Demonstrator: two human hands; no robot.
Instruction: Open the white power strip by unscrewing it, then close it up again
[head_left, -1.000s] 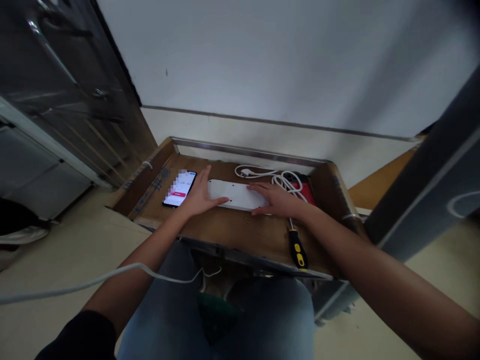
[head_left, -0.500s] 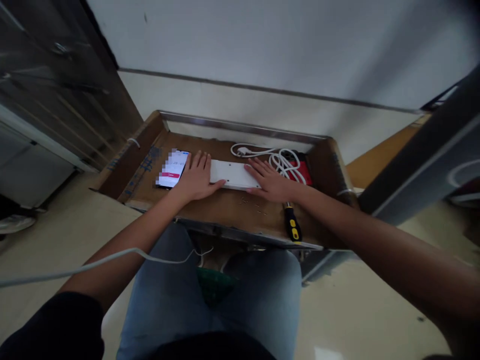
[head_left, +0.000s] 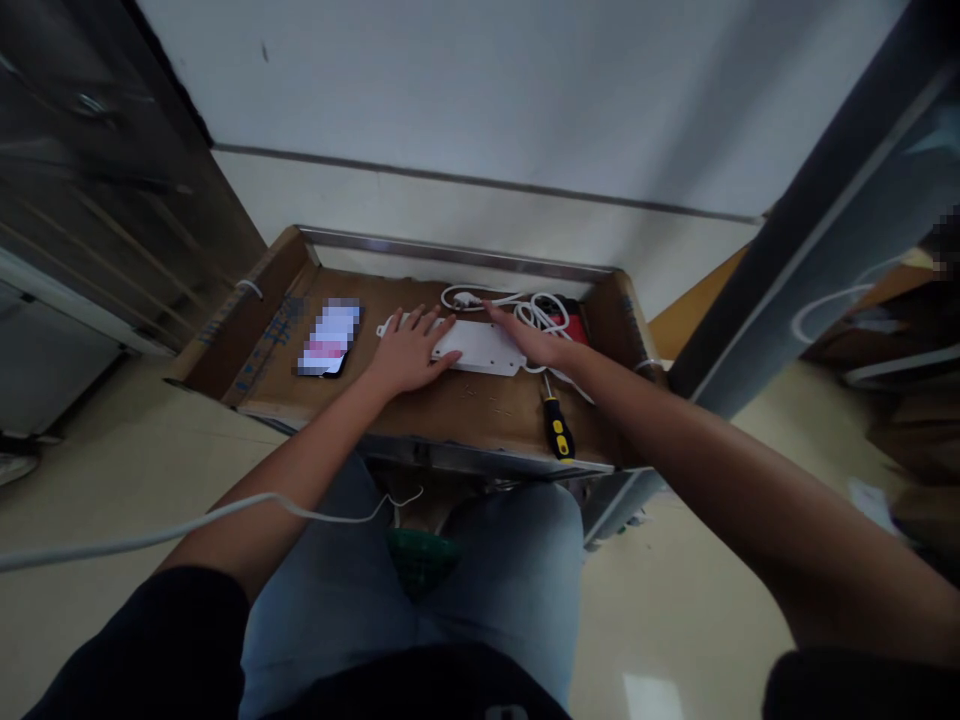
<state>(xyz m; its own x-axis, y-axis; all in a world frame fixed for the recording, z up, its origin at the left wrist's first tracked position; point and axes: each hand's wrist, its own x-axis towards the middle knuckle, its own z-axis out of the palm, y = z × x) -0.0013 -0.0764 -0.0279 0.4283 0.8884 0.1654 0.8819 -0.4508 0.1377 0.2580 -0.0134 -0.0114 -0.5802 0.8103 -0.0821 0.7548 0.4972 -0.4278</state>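
A long white power-strip-like casing (head_left: 484,346) with small dark holes lies flat on a cardboard-lined tray (head_left: 420,418). My left hand (head_left: 410,352) rests on its left part, fingers spread. At the casing's right end is my right hand (head_left: 525,338), tilted on its edge with the fingers stretched out; its palm is partly hidden. A coiled white cable with a plug (head_left: 466,299) lies behind and beside that hand. Several small screws (head_left: 499,408) are scattered in front of the casing. To their right is a black and yellow screwdriver (head_left: 556,425).
A phone (head_left: 330,338) lies at the tray's left. Behind the cable sits a red and black object (head_left: 574,325). Raised cardboard walls bound the tray's sides. A white panel (head_left: 480,120) stands behind it, and a loose white cable (head_left: 187,518) crosses above my left forearm.
The camera view has shifted. My left hand now lies over the casing's left part, and my right hand has turned on edge at its right end, uncovering more of the casing and the screwdriver.
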